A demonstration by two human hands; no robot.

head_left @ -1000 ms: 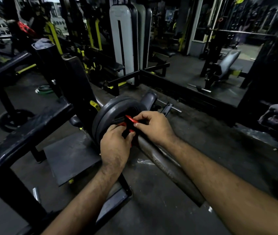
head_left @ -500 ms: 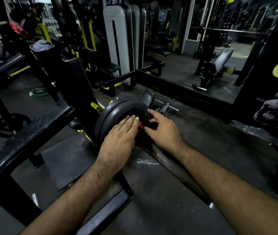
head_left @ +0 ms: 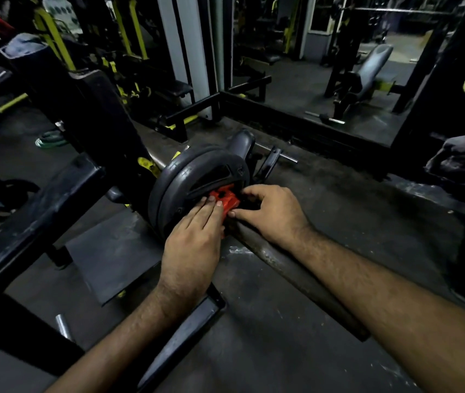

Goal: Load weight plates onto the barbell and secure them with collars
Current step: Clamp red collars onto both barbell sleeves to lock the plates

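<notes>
Two dark weight plates (head_left: 188,182) sit on the barbell sleeve (head_left: 288,268), which runs from them toward the lower right. A red collar (head_left: 227,198) sits on the sleeve right against the outer plate. My left hand (head_left: 194,239) lies with straight fingers pressed on the collar's left side and the plate face. My right hand (head_left: 271,211) curls round the collar from the right, thumb underneath and fingers over its black part.
A black rack frame (head_left: 35,211) with a flat foot plate (head_left: 112,251) stands to the left. A third plate (head_left: 242,143) leans behind the loaded ones, beside a short bar (head_left: 279,157). A plate (head_left: 1,199) lies on the floor at far left. A bench (head_left: 367,69) stands at back right.
The collar, gripped by both hands a second ago, now sits against the plate. My left hand has flattened onto it; my right hand has closed round its right side. The view has tilted down.
</notes>
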